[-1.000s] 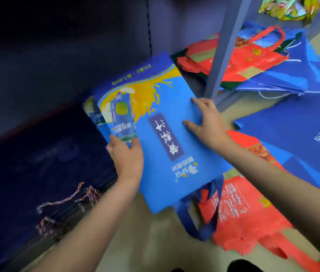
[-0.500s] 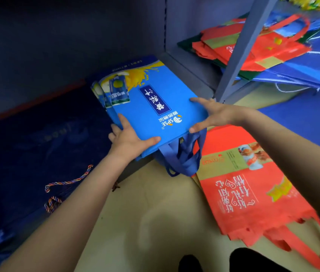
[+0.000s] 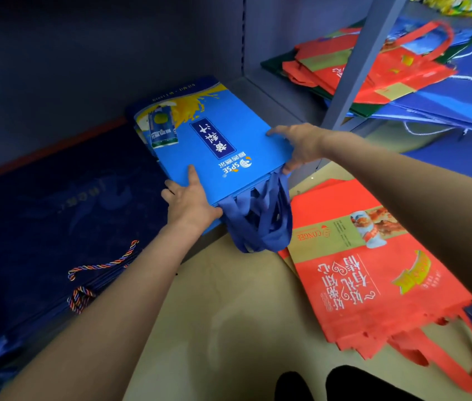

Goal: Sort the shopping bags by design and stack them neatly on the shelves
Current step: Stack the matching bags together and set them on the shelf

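A stack of light blue juice-print bags (image 3: 214, 151) lies flat on the bottom shelf (image 3: 261, 91), its blue handles (image 3: 258, 224) hanging over the front edge. My left hand (image 3: 190, 202) grips the stack's near left corner, thumb on top. My right hand (image 3: 297, 146) holds the stack's right edge, fingers spread along it. To the left on the same shelf lies a pile of dark navy bags (image 3: 61, 215) with braided rope handles (image 3: 101, 266). A pile of red bags (image 3: 379, 273) lies on the floor at the right.
A grey shelf upright (image 3: 353, 68) stands just right of the blue stack. Beyond it lie mixed red, green and blue bags (image 3: 373, 68) on the neighbouring shelf. More blue bags (image 3: 460, 111) spread over the floor at far right. Beige floor (image 3: 214, 314) lies below.
The blue stack has gone from tilted in the air to lying flat and pushed deeper onto the shelf. Both hands shifted to its near corners.
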`<state>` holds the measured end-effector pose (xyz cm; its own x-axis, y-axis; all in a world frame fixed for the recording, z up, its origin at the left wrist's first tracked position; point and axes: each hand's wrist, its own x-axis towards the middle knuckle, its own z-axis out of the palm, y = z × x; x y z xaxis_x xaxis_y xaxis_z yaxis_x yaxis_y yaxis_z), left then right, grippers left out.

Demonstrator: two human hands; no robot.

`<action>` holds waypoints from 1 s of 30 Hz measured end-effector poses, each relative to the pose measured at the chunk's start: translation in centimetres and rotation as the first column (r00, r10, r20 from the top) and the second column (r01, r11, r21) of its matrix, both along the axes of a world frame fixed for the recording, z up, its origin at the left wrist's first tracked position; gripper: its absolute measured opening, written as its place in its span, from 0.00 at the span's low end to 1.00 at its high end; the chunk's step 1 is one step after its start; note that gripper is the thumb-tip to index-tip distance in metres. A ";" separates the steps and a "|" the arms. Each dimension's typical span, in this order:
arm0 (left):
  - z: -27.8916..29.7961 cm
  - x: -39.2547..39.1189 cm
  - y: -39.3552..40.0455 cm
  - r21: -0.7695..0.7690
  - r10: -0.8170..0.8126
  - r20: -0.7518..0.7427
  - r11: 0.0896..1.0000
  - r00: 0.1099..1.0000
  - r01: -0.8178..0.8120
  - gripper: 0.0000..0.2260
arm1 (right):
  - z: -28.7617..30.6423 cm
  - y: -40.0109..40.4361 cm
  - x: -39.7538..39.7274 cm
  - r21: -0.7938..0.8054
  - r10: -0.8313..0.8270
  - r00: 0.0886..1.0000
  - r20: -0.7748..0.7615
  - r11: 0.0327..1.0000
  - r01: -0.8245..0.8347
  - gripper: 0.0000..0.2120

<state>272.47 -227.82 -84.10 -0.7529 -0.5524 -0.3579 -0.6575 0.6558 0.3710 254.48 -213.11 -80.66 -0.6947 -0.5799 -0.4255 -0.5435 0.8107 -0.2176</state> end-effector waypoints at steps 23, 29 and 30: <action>-1.8 -6.8 15.8 -0.140 -0.635 -0.112 0.771 0.764 0.621 0.31 | -7.7 25.6 -1.2 0.137 -0.590 0.801 0.104 0.806 0.576 0.36; -5.7 -9.8 19.2 0.005 -0.671 0.138 0.736 0.729 0.677 0.31 | -13.0 26.7 0.1 -0.095 -0.746 0.640 0.185 0.635 0.767 0.30; -5.9 -10.8 19.5 0.019 -0.653 0.170 0.751 0.738 0.660 0.32 | -13.2 26.6 0.0 -0.137 -0.726 0.658 0.199 0.645 0.752 0.27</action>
<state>261.72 -208.27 -90.02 -0.8700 0.0420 -0.4913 -0.1043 0.9581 0.2666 254.44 -186.47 -93.82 -0.8813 0.0287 -0.4716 0.2581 0.8652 -0.4298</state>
